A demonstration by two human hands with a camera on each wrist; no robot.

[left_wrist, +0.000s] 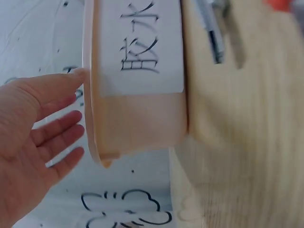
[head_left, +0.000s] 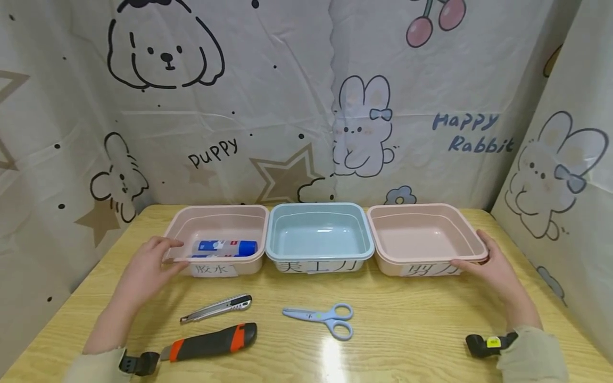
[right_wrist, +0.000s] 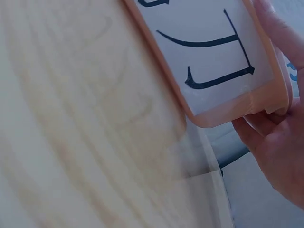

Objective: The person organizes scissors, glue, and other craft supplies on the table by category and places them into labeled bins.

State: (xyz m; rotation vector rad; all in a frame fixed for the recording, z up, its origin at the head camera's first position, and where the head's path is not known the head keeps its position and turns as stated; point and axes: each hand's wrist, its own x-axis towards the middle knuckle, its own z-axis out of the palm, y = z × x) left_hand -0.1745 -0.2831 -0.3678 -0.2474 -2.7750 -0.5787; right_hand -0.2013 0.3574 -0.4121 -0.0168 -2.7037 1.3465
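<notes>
Three plastic bins stand in a row. My left hand (head_left: 149,270) is at the left end of the left pink bin (left_wrist: 137,121), fingers spread and thumb tip at its rim. Inside that bin lie blue-capped glue bottles (head_left: 227,248). My right hand (head_left: 494,271) grips the right end of the right pink bin (head_left: 416,239), its thumb at the front rim and fingers round the side; in the right wrist view the fingertips are partly hidden behind the bin (right_wrist: 228,107). A light blue bin (head_left: 318,239) sits between the pink ones.
In front of the bins lie a silver utility knife (head_left: 216,308), a larger black-and-orange utility knife (head_left: 210,343) and blue scissors (head_left: 323,317). White labels with black writing are on the bin fronts. A printed curtain (head_left: 287,106) hangs behind the wooden table (head_left: 402,330).
</notes>
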